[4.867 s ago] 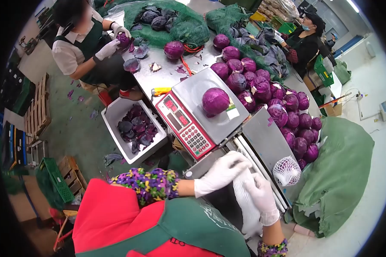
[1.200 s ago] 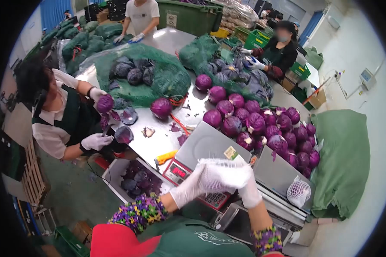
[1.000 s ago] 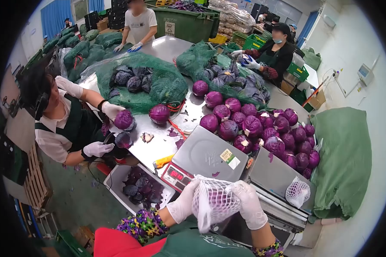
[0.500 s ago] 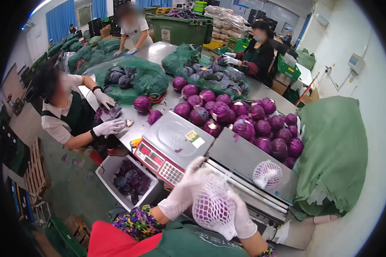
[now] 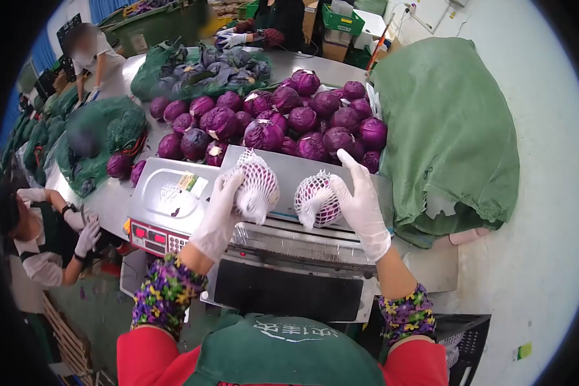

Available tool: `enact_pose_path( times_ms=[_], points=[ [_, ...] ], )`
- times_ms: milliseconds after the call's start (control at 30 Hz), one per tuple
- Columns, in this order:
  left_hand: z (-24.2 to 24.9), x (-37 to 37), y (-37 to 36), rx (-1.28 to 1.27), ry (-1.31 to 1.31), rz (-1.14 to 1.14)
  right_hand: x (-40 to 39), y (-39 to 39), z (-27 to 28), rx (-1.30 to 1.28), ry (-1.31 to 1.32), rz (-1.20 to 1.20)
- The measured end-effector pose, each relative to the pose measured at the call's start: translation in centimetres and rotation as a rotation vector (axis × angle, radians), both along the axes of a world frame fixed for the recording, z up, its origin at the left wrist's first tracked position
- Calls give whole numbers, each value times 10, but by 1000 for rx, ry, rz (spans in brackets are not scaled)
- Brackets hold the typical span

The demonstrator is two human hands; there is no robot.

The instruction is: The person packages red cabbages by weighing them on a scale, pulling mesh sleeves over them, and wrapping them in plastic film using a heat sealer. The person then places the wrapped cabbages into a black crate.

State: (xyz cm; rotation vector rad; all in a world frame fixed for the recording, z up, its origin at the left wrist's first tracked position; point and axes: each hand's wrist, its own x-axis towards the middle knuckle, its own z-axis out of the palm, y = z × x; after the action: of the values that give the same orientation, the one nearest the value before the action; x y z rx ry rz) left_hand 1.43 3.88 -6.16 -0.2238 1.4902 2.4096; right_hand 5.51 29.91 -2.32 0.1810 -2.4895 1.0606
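Note:
My left hand [image 5: 217, 217], in a white glove, is closed on the side of a red cabbage [image 5: 257, 192] in a white foam net sleeve, at the front edge of the metal top of the packing machine [image 5: 379, 193]. Just right of it a second red cabbage [image 5: 316, 198], also in a foam net, rests on that metal top. My right hand [image 5: 365, 209], gloved too, is open beside this second cabbage. Its fingers stretch forward, and the thumb is at the net's right side; whether it touches cannot be told.
A digital scale [image 5: 167, 193] stands at left. Behind lies a heap of bare red cabbages [image 5: 264, 135], with a green net bag [image 5: 202, 67] of cabbages beyond. A large green sack [image 5: 444, 135] bulges at right. Co-workers' gloved hands [image 5: 87, 235] are at far left.
My view has turned right. The netted cabbage moved from near my body to the machine top, beside the other one. My right hand has let go of it and opened.

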Motion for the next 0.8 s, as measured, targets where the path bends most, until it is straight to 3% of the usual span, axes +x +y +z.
enact_pose_path(
  times_ms=[67,100,133,167,233,267,300,333,433,467,533,567,633,700,733,800],
  points=[
    [10,-10,20,-205,-66,4,-15,6,-25,-40,-120,-21],
    [-29,-32,26,-418,103,-49,-21,7,-43,-87,-211,9],
    [-45,-43,27,-694,308,-68,-20,7,-61,55,-285,-34],
    [-54,-51,28,-966,517,-81,-16,-3,-40,34,-336,-144],
    [-32,-70,34,-1044,1037,250,-22,15,-50,-179,-321,-23],
    [-41,-81,35,-601,640,-57,-26,22,-57,-173,-324,-26],
    [-45,-84,38,-150,226,-335,-28,24,-59,-419,-382,23],
    [-45,-81,45,-156,227,-301,-30,27,-60,-665,-434,70],
    [-44,-59,53,-41,53,-449,-20,29,-48,-719,-541,111],
    [-46,-54,54,-36,22,-453,-16,30,-53,-1030,-619,83],
    [-46,-57,55,49,-139,-397,-13,28,-63,-1174,-671,-17],
    [-47,-60,56,47,-134,-401,-15,30,-67,-1124,-639,-18],
    [-52,-63,54,-145,160,-322,-19,34,-74,-1021,-574,-28],
    [-63,-62,51,-189,158,-295,-23,38,-75,-1055,-626,-50],
    [-71,-65,48,-452,379,-175,-21,40,-77,-1091,-623,-33],
    [-78,-74,40,-691,550,-81,-19,46,-91,-1010,-566,-43]
  ],
)
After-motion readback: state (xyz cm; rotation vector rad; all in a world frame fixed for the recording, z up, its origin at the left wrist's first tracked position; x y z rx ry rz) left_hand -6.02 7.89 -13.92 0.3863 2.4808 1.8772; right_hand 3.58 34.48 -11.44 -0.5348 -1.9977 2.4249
